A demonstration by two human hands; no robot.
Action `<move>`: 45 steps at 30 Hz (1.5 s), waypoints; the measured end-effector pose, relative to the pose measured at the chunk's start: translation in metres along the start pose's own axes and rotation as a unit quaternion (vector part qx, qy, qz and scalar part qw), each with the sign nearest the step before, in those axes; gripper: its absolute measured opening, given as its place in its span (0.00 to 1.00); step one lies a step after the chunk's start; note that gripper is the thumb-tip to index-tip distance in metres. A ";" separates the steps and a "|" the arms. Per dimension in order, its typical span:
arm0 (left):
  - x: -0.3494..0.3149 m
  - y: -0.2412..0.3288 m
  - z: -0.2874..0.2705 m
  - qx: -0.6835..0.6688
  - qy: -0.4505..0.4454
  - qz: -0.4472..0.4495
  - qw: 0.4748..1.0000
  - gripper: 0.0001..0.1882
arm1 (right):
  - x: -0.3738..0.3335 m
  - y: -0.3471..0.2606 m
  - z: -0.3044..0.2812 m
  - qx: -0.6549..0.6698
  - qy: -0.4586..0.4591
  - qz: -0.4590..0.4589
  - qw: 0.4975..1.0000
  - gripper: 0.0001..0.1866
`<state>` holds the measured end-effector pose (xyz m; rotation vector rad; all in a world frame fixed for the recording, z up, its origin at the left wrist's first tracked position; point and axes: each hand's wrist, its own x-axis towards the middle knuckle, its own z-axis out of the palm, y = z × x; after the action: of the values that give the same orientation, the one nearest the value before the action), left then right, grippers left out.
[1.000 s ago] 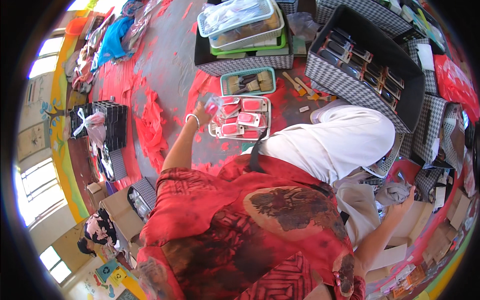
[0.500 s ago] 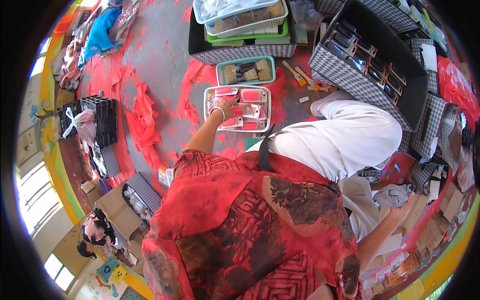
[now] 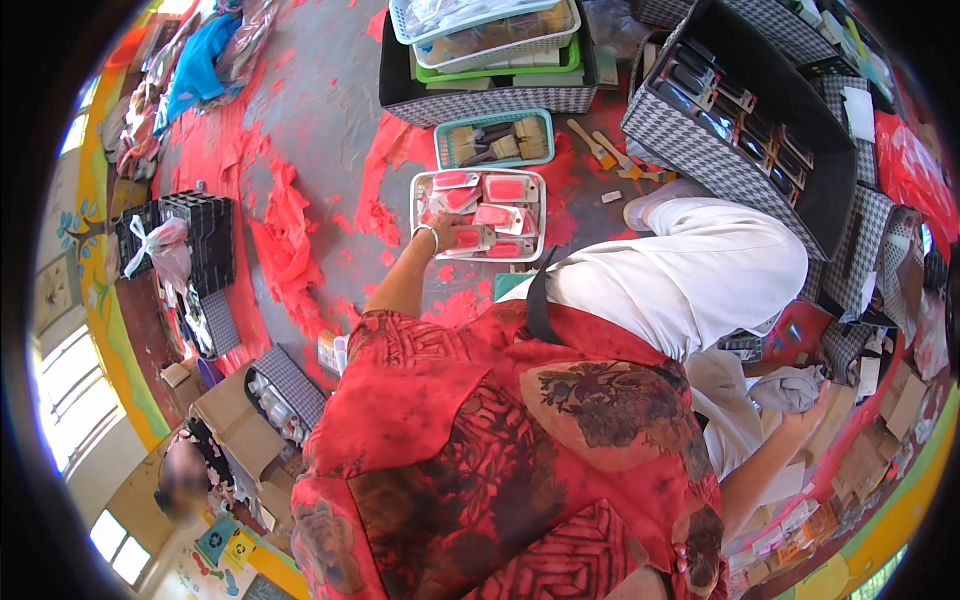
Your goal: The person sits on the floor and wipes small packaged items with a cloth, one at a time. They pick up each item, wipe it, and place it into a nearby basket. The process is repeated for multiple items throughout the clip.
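- My left hand point(image 3: 443, 232) is over the near left part of the white tray point(image 3: 543, 220), palm down, its fingers reaching in among the packs point(image 3: 497, 215).
- It touches or lies right against the packs there; whether its fingers are spread or pinched on one of them, I cannot tell.
- Those packs, pink-red with white card, are heaped under my left fingers and to the right of them, some overlapping, all within the tray's rim.
- A white bracelet point(image 3: 427, 236) circles my left wrist.
- My right hand point(image 3: 808, 408) is well apart, far to the right and nearer my body, its fingers closed narrowly on a bunched grey cloth point(image 3: 786, 388).
- The cloth bulges out to the left of that hand.
- Just beyond the tray from my left hand is the teal basket point(image 3: 551, 140), with brushes point(image 3: 505, 147) lying in it.
- Farther out and to the right of my left hand, loose brushes point(image 3: 597, 153) lie on the floor.
- Past those stands the checked box point(image 3: 700, 155), tilted in my view, with dark packs point(image 3: 745, 140) inside.
- Left of my left hand, red scraps point(image 3: 285, 250) are strewn on the floor.
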<state>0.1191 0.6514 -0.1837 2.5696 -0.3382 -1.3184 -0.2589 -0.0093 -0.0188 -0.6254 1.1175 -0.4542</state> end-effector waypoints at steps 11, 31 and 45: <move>0.020 -0.004 0.049 0.061 0.201 -0.078 0.974 0.38 | -0.011 0.011 -0.009 -0.048 -0.088 -0.069 0.993 0.14; -0.099 0.468 -0.114 -0.257 0.214 0.578 0.744 0.16 | -0.057 -0.016 0.029 0.369 0.025 -0.261 0.892 0.10; -0.025 0.650 0.080 -0.414 -0.552 0.266 0.673 0.20 | -0.013 0.008 0.121 -0.339 0.090 -0.521 0.778 0.30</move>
<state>-0.0237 0.0363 -0.0094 0.6370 -0.4571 -1.9467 -0.1517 0.0326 0.0210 -1.9124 1.0179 -1.0858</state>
